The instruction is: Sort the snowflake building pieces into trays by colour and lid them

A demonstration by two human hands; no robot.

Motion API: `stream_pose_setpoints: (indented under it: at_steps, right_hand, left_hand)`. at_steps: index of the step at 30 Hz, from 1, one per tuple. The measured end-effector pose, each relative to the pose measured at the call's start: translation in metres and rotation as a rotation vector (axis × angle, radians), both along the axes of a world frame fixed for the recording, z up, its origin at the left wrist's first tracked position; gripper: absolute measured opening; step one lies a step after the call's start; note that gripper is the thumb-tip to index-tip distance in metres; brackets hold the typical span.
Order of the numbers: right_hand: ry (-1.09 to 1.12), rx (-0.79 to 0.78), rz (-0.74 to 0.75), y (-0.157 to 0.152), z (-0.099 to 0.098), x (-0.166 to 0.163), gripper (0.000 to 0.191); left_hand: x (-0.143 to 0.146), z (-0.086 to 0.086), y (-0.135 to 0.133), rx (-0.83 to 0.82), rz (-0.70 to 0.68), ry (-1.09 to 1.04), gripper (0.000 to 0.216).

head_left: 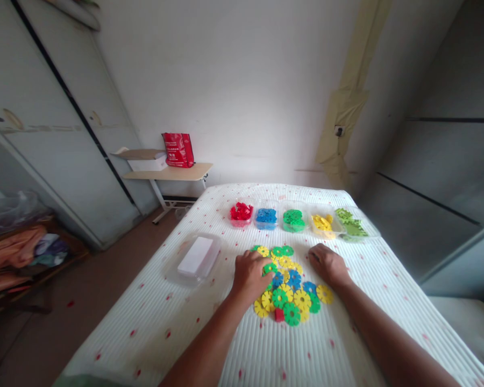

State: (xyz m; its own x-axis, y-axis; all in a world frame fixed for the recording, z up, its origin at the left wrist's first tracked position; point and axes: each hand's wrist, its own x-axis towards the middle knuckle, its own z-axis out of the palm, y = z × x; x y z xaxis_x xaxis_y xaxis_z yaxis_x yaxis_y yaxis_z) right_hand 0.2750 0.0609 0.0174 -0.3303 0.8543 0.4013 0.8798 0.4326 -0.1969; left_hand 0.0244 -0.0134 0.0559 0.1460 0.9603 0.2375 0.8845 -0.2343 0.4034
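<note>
Two bare hands lay knuckles-up on a white ribbed cloth dotted with red, at the edges of a heap of flower-shaped plastic discs. The heap mixed yellow, green and blue discs, and one red piece sat at its 6 o'clock edge.

The left hand rested at the heap's 9 o'clock side, with its fingers curled down onto a green disc. Whether those fingers pinched the disc or only touched it could not be told. The right hand sat at about 2 o'clock of the heap, just beside the outermost discs. Its fingers were bent under, so nothing showed of what, if anything, they held. The hands were apart, with the top of the heap between them.

At 12 o'clock of the heap, farther up the cloth, stood a row of five clear tubs. From left to right they held red pieces, blue pieces, green pieces, yellow pieces and light green pieces.

At 9 o'clock of the left hand, apart from it, lay a clear lidded box with a white block inside.
</note>
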Motion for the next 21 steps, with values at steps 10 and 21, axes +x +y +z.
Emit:
stream_pose_setpoints:
  at_steps: [10, 21]
  right_hand:
    - [-0.007, -0.006, -0.001, 0.001, -0.001, 0.0, 0.028]
    - [-0.002, 0.007, -0.014, 0.0, 0.0, -0.001, 0.028]
  left_hand:
    - [0.003, 0.008, -0.003, -0.071, -0.202, 0.182, 0.035]
    - [0.017, 0.019, 0.012, -0.119, -0.267, 0.316, 0.021]
